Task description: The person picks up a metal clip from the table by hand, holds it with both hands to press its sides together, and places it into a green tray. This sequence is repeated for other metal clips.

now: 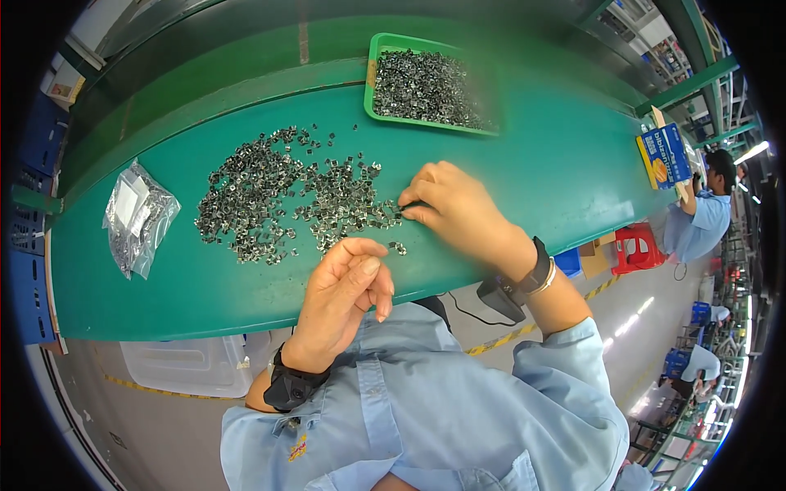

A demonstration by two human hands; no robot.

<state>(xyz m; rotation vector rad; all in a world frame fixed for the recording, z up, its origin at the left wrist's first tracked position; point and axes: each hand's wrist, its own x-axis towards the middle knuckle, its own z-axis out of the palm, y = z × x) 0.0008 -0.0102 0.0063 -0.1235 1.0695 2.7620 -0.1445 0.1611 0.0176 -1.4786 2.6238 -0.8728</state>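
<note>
Two adjoining heaps of small shiny metal pieces lie on the green table: a darker heap (250,196) on the left and a looser heap (344,200) on the right. At the right edge of the looser heap, my right hand (458,200) pinches a thin black object (415,204) whose kind I cannot make out. My left hand (344,286) is over the near table edge, palm turned up, fingers curled and thumb against them. Whatever it may hold is hidden. A few loose metal pieces (398,248) lie between the two hands.
At the back stands a green tray (370,90) filled with similar pieces. A clear plastic bag (139,219) of parts lies on the left. A blue and yellow box (665,157) is at the far right, beside a co-worker (696,217). A red stool (637,250) stands below.
</note>
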